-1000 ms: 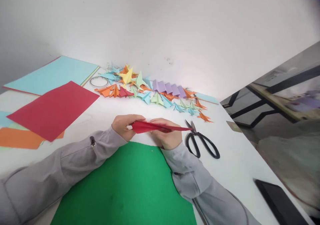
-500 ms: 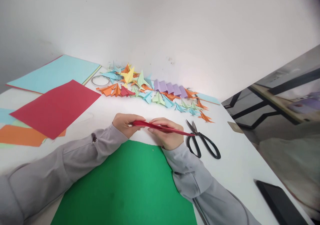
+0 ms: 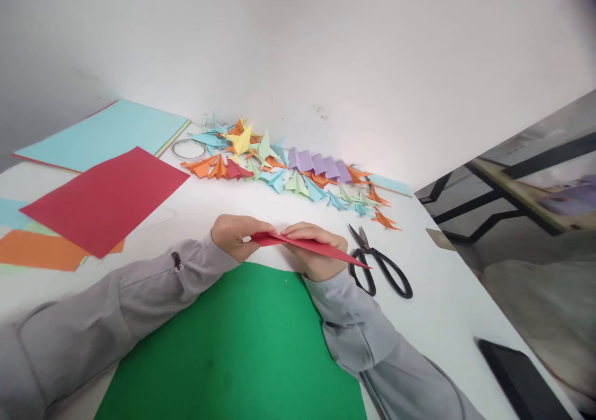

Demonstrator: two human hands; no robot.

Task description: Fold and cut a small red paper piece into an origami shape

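A narrow folded red paper (image 3: 321, 249) is held between both hands, just beyond the far edge of a green sheet (image 3: 233, 345). Its left end is pinched by my left hand (image 3: 235, 235), thumb and fingers closed on it. My right hand (image 3: 319, 246) grips the middle, fingers on top, with the thumb hidden behind the paper. The pointed right end sticks out past that hand, in front of the handles of black scissors (image 3: 367, 252). The scissors lie on the white table with their blades slightly apart.
Folded paper shapes in several colours, with pleated purple paper (image 3: 319, 164), line the wall. At left are a red sheet (image 3: 109, 199), orange paper (image 3: 40, 249), a blue sheet stack (image 3: 102, 134) and a roll of tape (image 3: 189, 149). A black phone (image 3: 521, 376) lies near the right edge.
The red paper has turned a little, so more of its flat side shows and its right tip points lower. Both hands keep their grip and have hardly moved.
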